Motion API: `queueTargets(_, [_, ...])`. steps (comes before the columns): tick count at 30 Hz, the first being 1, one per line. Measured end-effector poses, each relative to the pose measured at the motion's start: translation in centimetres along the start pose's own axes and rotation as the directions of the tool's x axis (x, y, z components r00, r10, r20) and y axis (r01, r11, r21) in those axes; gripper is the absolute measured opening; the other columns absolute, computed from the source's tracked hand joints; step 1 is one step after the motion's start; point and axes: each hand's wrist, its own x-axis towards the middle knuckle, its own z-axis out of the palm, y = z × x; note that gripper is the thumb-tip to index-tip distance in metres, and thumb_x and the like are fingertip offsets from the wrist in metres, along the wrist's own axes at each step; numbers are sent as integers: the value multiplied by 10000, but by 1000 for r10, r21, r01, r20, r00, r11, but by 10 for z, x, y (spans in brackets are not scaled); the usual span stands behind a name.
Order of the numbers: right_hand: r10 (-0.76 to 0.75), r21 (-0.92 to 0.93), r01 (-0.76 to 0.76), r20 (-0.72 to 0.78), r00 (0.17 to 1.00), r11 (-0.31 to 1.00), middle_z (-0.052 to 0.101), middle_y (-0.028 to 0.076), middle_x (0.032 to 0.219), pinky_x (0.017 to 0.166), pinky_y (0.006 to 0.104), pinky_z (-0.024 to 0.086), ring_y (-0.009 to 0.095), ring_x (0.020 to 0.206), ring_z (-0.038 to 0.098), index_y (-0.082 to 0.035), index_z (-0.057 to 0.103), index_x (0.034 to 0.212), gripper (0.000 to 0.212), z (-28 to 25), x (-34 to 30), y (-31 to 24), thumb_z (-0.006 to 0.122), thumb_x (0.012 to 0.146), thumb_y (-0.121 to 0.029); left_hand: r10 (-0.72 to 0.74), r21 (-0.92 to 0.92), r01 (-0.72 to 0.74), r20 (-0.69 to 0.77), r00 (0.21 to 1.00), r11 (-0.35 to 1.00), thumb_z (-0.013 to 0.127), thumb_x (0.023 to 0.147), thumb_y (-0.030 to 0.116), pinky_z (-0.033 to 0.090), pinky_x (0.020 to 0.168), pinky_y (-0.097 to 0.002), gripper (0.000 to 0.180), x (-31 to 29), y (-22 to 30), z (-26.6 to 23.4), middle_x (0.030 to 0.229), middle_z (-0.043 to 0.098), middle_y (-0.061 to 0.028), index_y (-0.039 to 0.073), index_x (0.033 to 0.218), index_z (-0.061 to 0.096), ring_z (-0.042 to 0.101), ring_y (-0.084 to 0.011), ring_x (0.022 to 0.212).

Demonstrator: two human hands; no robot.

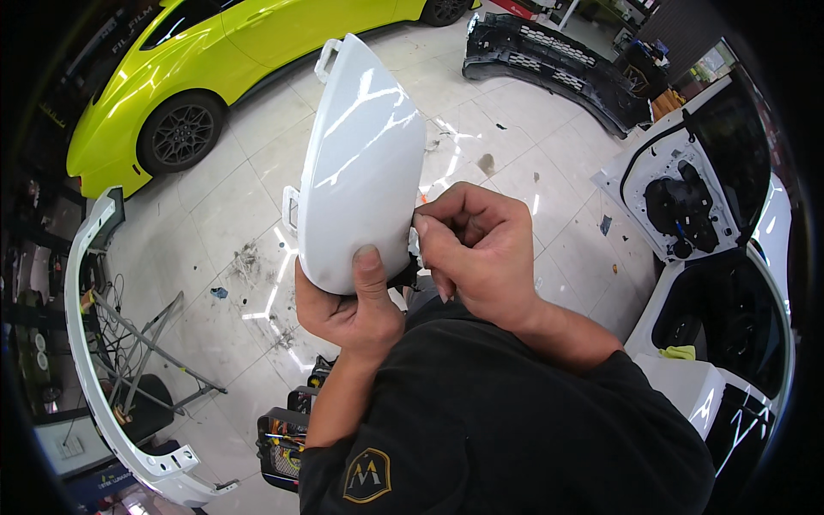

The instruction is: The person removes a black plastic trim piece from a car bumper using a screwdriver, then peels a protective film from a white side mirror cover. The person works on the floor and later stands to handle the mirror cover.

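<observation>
- The person's left hand (360,313) comes up from the lower edge, its fingers gripping the bottom end of a glossy white, curved, leaf-shaped panel (365,172); the thumb presses on the shiny face, and the other fingers lie behind.
- The right hand (485,249) is bent inward at the panel's right edge, thumb and forefinger closed together, the other fingers curled; whether something thin is pinched there, I cannot tell.
- The panel is held upright in front of the body, narrow tip up, with two white loop-shaped tabs (290,211) along its left edge.
- Both forearms emerge from a black short-sleeved shirt (532,412).
- Below is a pale, glossy tiled floor (240,197), smudged and dotted with scraps.
- Upper left, a bright yellow-green car (266,34); upper right, a black bumper with mesh openings (558,64).
- At right, a white car door (631,197) with its inside exposed.
- At left, a long white curved body part (79,266) near a grey metal folding stand (150,343).
- Lower left, a black open case of tools (279,463).
</observation>
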Motion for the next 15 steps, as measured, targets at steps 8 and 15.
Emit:
queueTargets(8, [23,-12,-22,43,999,1000,678,116,785,456,205,468,85,588,629,90,641,955,147,-1,-2,0,656,907,-48,-49,-22,50,32,998,999,672,954,289,513,788,-283,460,2,1,-8,1026,683,-155,-93,1184,558,661,-180,895])
queueTargets(15, [-9,-111,8,-15,1000,994,647,70,686,432,200,439,66,496,575,51,619,883,92,5,-4,-1,662,906,-27,-19,5,19,5,1000,1000,675,953,280,512,794,-282,463,-3,-4,-9,1030,682,-153,-97,1194,557,660,-177,897])
